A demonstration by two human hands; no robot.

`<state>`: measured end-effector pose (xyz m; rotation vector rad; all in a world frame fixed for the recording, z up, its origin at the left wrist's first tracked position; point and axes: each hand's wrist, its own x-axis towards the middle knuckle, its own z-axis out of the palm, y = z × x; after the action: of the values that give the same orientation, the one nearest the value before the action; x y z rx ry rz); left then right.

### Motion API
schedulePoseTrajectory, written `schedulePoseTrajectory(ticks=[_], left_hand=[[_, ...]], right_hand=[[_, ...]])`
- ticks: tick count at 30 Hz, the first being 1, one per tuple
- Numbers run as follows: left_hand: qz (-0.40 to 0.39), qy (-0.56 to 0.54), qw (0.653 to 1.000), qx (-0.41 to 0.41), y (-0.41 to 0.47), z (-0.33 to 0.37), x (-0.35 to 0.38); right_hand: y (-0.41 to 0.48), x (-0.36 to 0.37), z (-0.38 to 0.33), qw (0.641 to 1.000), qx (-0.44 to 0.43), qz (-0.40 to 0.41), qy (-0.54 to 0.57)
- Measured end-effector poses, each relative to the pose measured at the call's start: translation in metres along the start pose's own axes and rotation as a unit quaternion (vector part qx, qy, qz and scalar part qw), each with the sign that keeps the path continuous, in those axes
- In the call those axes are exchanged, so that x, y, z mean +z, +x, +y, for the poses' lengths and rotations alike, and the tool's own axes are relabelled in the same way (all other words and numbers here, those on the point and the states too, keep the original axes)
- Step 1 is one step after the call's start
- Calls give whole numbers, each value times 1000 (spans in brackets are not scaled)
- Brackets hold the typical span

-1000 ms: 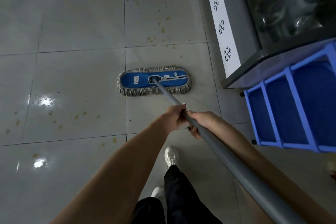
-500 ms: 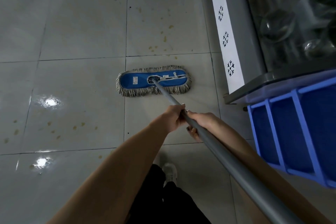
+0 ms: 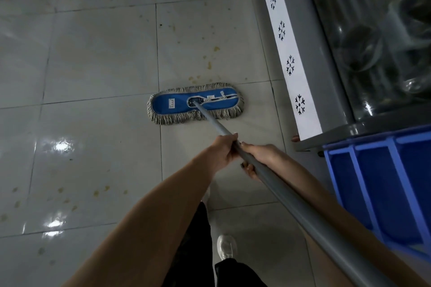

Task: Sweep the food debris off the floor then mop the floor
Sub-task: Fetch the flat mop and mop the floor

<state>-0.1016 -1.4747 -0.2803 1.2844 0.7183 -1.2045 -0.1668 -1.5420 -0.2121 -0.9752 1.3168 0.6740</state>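
Observation:
A flat blue mop head with a grey string fringe lies on the grey tiled floor. Its grey pole runs down to the lower right of the view. My left hand grips the pole from the left. Just behind it, my right hand grips the pole from the right, fingers curled under. Yellow-brown food stains dot the tile just beyond the mop head. More stains lie on the wet, shiny tile at lower left.
A grey freezer cabinet with a white snowflake strip stands along the right. A blue plastic crate sits at the right, close to my right arm. My white shoe and dark trouser legs show below.
The mop head has slid forward across the tile line, closer to the stains beyond it. I have stepped forward, so the freezer and crate sit nearer.

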Motion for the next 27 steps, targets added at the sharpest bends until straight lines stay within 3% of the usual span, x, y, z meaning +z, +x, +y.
schedulePoseTrajectory(ticks=[13, 27], left_hand=[[1, 50, 998, -28, 41, 125, -13], [-24, 81, 996, -31, 7, 68, 4]], right_hand=[[26, 50, -108, 999, -21, 0, 44], [6, 18, -49, 997, -48, -18, 62]])
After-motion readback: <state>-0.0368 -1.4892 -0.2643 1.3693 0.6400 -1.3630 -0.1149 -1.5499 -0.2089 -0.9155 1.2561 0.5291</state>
